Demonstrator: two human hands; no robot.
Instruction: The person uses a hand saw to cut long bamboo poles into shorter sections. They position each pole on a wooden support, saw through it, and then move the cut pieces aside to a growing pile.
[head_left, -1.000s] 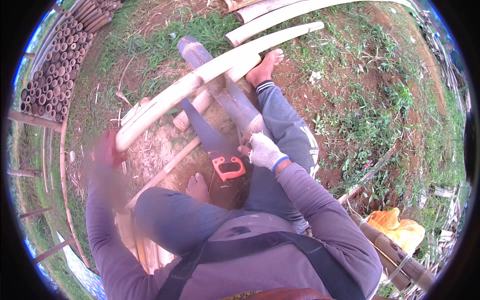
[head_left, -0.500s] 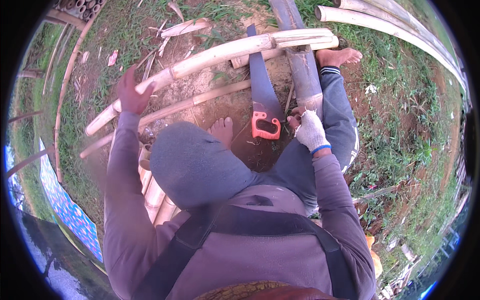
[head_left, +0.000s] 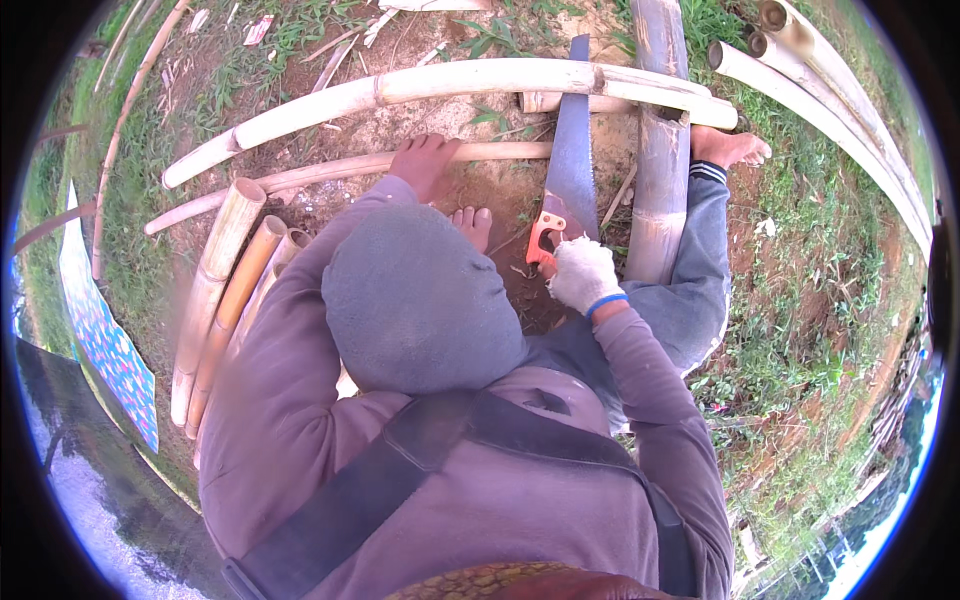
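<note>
Outdoors: brown soil, grass
Left hand: bare, over thin bamboo pole, grip unclear
Right hand: gloved, wrapped around handsaw handle

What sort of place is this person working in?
Likely an outdoor bamboo-working yard: patchy green grass around, a long pale bamboo pole lying across a thick grey log, and a grey-bladed, orange-handled handsaw.

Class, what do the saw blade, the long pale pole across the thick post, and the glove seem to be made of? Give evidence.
Saw blade: probably metal, dull grey; thin, flat, with a toothed edge.
Pale pole: almost certainly bamboo, smooth; ringed joints show.
Glove: apparently fabric, off-white, matte and soft-looking; exact fibre unclear.
</note>
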